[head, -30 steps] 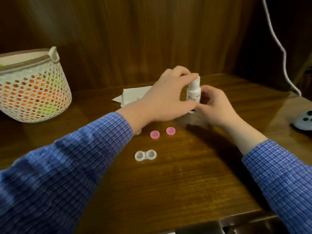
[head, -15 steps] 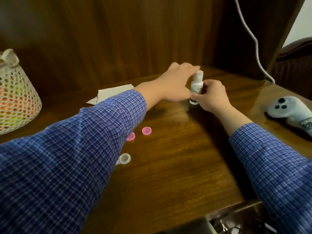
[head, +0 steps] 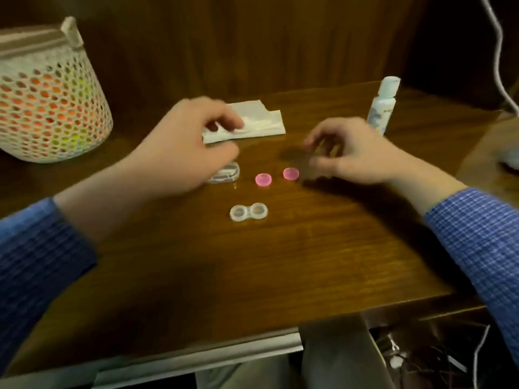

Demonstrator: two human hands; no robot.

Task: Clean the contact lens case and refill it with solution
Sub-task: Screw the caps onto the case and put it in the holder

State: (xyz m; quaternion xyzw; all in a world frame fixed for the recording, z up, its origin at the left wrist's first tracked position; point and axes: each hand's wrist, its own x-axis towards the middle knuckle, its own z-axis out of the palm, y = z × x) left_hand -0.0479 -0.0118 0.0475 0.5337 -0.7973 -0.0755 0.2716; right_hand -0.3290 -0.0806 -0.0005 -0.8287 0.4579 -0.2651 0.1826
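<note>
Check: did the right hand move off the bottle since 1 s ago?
Yes. The right hand has let go of the bottle, which stands upright, and come nearer, beside the right pink cap.

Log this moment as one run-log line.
left hand: over tissue, grip unclear | right hand: empty, hovering | solution bottle: upright, released | lens case: open | pink caps: off

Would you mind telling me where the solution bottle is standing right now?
In the head view, the solution bottle stands upright at the far right of the wooden table, just beyond the right hand, which is not holding it.
</note>
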